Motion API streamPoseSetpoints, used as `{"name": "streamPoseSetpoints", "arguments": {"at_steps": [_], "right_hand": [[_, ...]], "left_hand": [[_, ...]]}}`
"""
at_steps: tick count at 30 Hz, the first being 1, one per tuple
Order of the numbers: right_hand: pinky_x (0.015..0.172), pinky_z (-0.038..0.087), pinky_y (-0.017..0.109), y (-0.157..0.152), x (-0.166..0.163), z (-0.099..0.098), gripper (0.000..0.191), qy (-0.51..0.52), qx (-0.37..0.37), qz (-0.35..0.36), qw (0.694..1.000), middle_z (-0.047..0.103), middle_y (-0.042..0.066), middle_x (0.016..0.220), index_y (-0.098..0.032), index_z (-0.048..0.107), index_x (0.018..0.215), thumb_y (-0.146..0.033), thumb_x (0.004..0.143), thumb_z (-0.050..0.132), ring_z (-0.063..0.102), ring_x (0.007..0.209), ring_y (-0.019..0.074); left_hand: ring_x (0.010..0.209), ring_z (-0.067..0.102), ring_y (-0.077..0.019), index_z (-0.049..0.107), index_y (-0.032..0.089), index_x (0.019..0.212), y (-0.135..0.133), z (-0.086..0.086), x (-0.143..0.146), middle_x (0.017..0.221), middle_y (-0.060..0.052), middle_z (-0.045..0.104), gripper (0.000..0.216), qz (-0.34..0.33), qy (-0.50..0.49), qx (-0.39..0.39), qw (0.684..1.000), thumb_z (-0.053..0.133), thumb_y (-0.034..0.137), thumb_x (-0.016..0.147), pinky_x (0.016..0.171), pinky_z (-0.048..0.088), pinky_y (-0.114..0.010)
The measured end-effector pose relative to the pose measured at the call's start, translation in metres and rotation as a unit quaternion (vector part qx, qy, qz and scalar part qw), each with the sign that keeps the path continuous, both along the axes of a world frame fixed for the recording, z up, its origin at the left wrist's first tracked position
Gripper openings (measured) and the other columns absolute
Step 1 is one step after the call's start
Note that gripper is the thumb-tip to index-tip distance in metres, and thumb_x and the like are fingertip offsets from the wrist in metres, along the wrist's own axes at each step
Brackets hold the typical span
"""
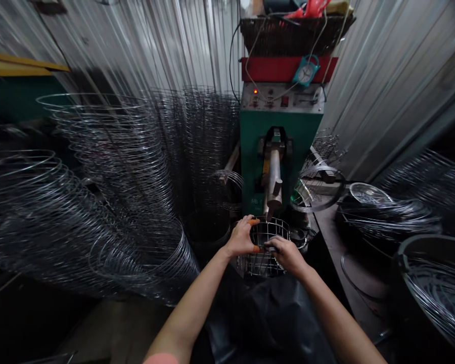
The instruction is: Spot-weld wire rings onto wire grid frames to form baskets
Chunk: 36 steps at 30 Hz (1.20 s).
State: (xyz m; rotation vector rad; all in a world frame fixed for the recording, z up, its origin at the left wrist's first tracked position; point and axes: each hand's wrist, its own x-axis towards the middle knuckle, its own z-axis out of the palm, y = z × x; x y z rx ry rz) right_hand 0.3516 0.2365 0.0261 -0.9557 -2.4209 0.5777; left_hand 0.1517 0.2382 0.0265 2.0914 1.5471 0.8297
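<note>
Now the left hand (pixel 241 236) curls its fingers over the rim of a wire basket (pixel 263 255), held just below a spot welder's electrode (pixel 273 192). The right hand (pixel 286 254) pinches a small dark piece (pixel 270 247) against that rim.

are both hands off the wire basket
No, the left hand and the right hand are both on the wire basket, gripping its upper part.

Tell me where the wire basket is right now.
In the head view, the wire basket is low and central, held between the left hand and right hand, just in front of the green machine.
</note>
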Motion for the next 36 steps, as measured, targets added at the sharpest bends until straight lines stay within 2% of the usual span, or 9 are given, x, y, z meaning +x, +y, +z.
{"name": "streamPoseSetpoints", "arguments": {"at_steps": [9,16,20,22,25,27,29,32,36], "right_hand": [[0.08,0.048,0.028,-0.004,0.002,-0.004,0.043,0.002,0.015,-0.046,0.999,0.065,0.006,0.101,-0.022,0.064,0.103,0.001,0.071,0.048,0.061,0.095,0.0171],[0.077,0.049,0.028,0.015,-0.008,-0.001,0.036,-0.013,0.034,-0.119,0.992,0.066,0.004,0.102,-0.025,0.066,0.098,-0.002,0.074,0.051,0.062,0.093,0.0182],[0.081,0.048,0.031,0.002,-0.009,-0.005,0.028,0.076,0.027,-0.173,0.982,0.062,0.006,0.11,-0.025,0.063,0.106,-0.017,0.081,0.053,0.06,0.096,0.0192],[0.084,0.046,0.032,-0.014,-0.005,-0.011,0.029,0.161,-0.022,-0.199,0.966,0.062,0.007,0.108,-0.023,0.061,0.109,-0.025,0.08,0.056,0.059,0.097,0.0202],[0.076,0.047,0.031,-0.042,0.005,-0.025,0.031,0.257,-0.203,-0.229,0.917,0.065,0.006,0.09,-0.019,0.062,0.1,-0.035,0.074,0.063,0.06,0.084,0.0192],[0.059,0.046,0.026,-0.058,0.014,-0.038,0.035,0.297,-0.348,-0.251,0.853,0.062,0.002,0.072,-0.017,0.062,0.096,-0.04,0.069,0.067,0.057,0.064,0.015],[0.044,0.037,0.022,-0.07,0.024,-0.052,0.039,0.345,-0.456,-0.275,0.773,0.053,-0.003,0.06,-0.017,0.061,0.093,-0.043,0.065,0.069,0.046,0.047,0.0097],[0.038,0.027,0.02,-0.083,0.038,-0.068,0.036,0.426,-0.524,-0.286,0.68,0.046,-0.005,0.058,-0.018,0.06,0.084,-0.041,0.061,0.071,0.036,0.04,0.0059],[0.041,0.032,0.022,-0.09,0.05,-0.078,0.036,0.463,-0.549,-0.298,0.629,0.046,-0.004,0.06,-0.018,0.059,0.084,-0.036,0.057,0.073,0.04,0.043,0.007]], "left_hand": [[0.131,0.031,-0.0335,0.048,0.017,0.122,0.002,0.003,0.005,0.14,-0.017,0.036,0.091,0.014,0.022,-0.006,1.0,0.084,0.034,0.041,0.108,0.027,-0.048],[0.128,0.034,-0.0336,0.05,0.015,0.119,0.024,0.008,0.008,0.136,-0.016,0.041,0.085,0.049,0.029,0.011,0.998,0.083,0.033,0.043,0.106,0.031,-0.045],[0.127,0.036,-0.0335,0.05,0.012,0.119,0.023,0.007,0.011,0.134,-0.019,0.041,0.085,0.062,0.033,0.018,0.997,0.082,0.035,0.044,0.106,0.031,-0.044],[0.13,0.031,-0.0343,0.047,0.011,0.122,0.019,0.005,0.012,0.137,-0.02,0.036,0.089,0.07,0.037,0.015,0.997,0.083,0.035,0.043,0.108,0.027,-0.046],[0.132,0.028,-0.0347,0.045,0.013,0.124,0.017,0.002,0.013,0.14,-0.019,0.032,0.093,0.081,0.038,0.018,0.996,0.084,0.035,0.043,0.109,0.022,-0.048],[0.13,0.031,-0.0333,0.046,0.014,0.123,0.021,0.002,0.012,0.139,-0.017,0.035,0.091,0.096,0.026,0.018,0.995,0.084,0.036,0.043,0.108,0.026,-0.046],[0.128,0.035,-0.0313,0.048,0.016,0.12,0.028,0.003,0.01,0.135,-0.015,0.04,0.089,0.11,0.011,0.02,0.994,0.085,0.037,0.042,0.104,0.031,-0.043],[0.125,0.038,-0.0297,0.049,0.018,0.118,0.038,0.004,0.007,0.131,-0.012,0.043,0.086,0.13,0.001,0.028,0.991,0.085,0.037,0.042,0.101,0.035,-0.041],[0.123,0.04,-0.0301,0.049,0.018,0.117,0.045,0.004,0.007,0.126,-0.011,0.046,0.085,0.147,0.009,0.029,0.989,0.084,0.039,0.042,0.101,0.035,-0.041]]}}
